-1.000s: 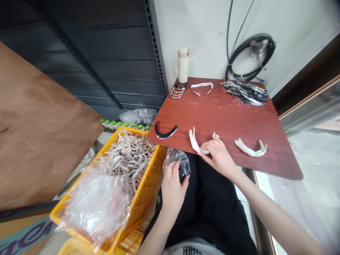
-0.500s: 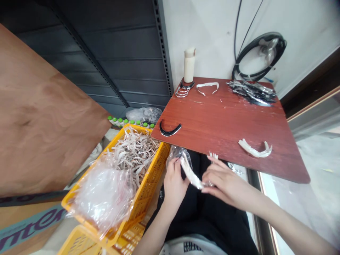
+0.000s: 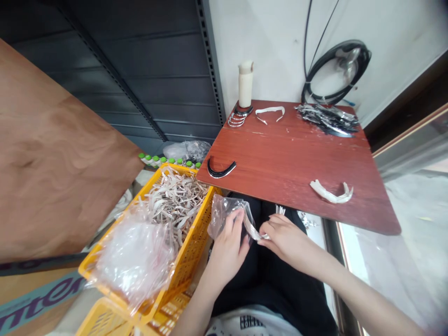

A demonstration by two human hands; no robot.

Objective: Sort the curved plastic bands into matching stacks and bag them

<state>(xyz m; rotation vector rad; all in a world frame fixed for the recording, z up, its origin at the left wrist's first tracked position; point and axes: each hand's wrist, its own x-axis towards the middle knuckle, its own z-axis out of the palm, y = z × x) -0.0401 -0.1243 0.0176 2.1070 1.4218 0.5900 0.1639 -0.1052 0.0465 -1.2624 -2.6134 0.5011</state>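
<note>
Above my lap, in front of the table edge, my left hand [image 3: 229, 249] pinches a clear plastic bag [image 3: 217, 213] at its mouth. A bundle of thin, white, curved bands [image 3: 249, 227] runs from the bag toward my right hand [image 3: 285, 239], whose fingers are closed around its near end. The bundle's far end lies inside the bag, beneath clear film. More white band ends [image 3: 280, 210] stick up beyond my right fingers. On the table, a similar white curved bundle [image 3: 331, 193] lies to the right and a black curved band [image 3: 221, 171] to the left.
A yellow crate [image 3: 191, 240] on the left holds many loose bands [image 3: 178, 196] and a stack of clear bags [image 3: 136, 259]. Along the back of the red-brown table [image 3: 280, 154] are a white bottle [image 3: 245, 84], a white band [image 3: 270, 111] and a black-and-silver pile [image 3: 327, 120].
My right hand has moved left, bringing the white bundle's far end further into the bag. The bag is spread wider around my left fingers.
</note>
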